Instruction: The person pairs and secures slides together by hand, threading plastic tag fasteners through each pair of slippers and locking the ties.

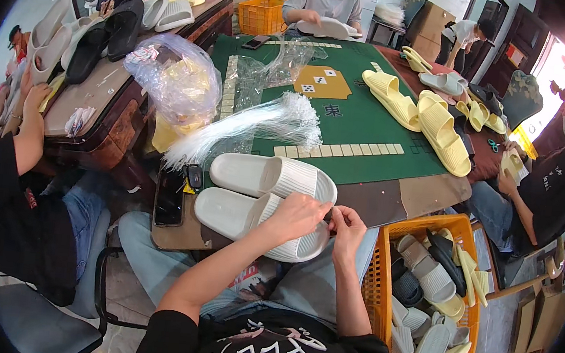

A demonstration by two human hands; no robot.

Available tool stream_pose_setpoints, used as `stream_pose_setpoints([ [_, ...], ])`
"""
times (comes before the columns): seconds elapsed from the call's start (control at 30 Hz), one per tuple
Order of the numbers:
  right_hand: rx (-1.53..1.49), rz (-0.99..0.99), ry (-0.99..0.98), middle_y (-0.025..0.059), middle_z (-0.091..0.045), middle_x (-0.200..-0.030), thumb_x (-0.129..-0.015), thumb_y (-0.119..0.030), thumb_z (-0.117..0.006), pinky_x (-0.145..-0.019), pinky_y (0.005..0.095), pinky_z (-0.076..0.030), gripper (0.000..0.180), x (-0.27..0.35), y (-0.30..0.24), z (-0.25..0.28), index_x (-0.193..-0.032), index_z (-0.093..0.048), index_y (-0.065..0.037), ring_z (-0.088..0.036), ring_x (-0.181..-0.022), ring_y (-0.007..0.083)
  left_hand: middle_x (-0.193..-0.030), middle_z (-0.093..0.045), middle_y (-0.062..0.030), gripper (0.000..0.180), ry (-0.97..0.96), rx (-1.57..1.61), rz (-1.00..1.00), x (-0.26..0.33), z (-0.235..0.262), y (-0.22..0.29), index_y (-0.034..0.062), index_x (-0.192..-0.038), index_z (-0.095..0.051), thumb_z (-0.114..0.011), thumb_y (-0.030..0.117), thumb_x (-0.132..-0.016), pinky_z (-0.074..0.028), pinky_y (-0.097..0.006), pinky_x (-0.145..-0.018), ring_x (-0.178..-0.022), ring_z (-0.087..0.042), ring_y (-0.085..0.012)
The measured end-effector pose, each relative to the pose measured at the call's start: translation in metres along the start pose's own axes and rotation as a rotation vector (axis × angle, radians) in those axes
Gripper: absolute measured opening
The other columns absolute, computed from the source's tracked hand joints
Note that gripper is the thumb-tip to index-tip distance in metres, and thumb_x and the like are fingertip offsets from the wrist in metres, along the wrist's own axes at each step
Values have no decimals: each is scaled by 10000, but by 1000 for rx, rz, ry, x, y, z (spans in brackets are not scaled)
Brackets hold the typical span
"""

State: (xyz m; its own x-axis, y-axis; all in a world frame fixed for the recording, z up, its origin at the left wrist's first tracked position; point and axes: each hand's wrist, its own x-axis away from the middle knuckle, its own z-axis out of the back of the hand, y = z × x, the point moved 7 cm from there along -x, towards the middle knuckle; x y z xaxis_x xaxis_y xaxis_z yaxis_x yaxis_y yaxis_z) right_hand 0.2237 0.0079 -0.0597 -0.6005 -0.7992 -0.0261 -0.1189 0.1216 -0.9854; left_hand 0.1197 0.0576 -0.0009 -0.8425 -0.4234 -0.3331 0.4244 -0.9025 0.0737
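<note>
A pair of white slippers lies at the near table edge, toes to the right: one slipper (pixel 242 172) behind, the other slipper (pixel 228 213) nearer me. My left hand (pixel 297 217) reaches across the nearer slipper's strap, its fingers pinched together at the toe end. Beside it, just past the toes, my right hand (pixel 347 229) is closed in a pinch, fingertips almost meeting the left ones. Whatever sits between the fingertips is too small to make out. Behind the slippers lies a bundle of thin white plastic strands (pixel 260 127).
Yellow slippers (pixel 443 134) lie on the table's right side. An orange crate (pixel 373 280) of mixed slippers stands at my right. A clear plastic bag (pixel 176 81), a key fob (pixel 193 176) and a phone (pixel 169 200) are at left. Several people sit around.
</note>
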Motion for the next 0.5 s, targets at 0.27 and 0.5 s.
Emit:
stream_pose_setpoints([
  [0.27,-110,2,2,30,-583,-755,-910,-157,-537,-637,229,-490,195,-4,3,14,-945,-615,19,-567,-683,100,-1092,-579,-97,483,295,452,176,15,51,-23,65,-1130,-581,-469,-78,-682,-495,-387,-707,-864,-603,-300],
  [0.5,-77,29,100,0,-518,-776,-935,-233,-492,-679,226,-474,245,-8,-5,34,-936,-611,-19,-519,-724,87,-1022,-592,-146,456,583,389,373,77,72,-81,46,-1108,-597,-487,-94,-688,-474,-347,-736,-853,-583,-303],
])
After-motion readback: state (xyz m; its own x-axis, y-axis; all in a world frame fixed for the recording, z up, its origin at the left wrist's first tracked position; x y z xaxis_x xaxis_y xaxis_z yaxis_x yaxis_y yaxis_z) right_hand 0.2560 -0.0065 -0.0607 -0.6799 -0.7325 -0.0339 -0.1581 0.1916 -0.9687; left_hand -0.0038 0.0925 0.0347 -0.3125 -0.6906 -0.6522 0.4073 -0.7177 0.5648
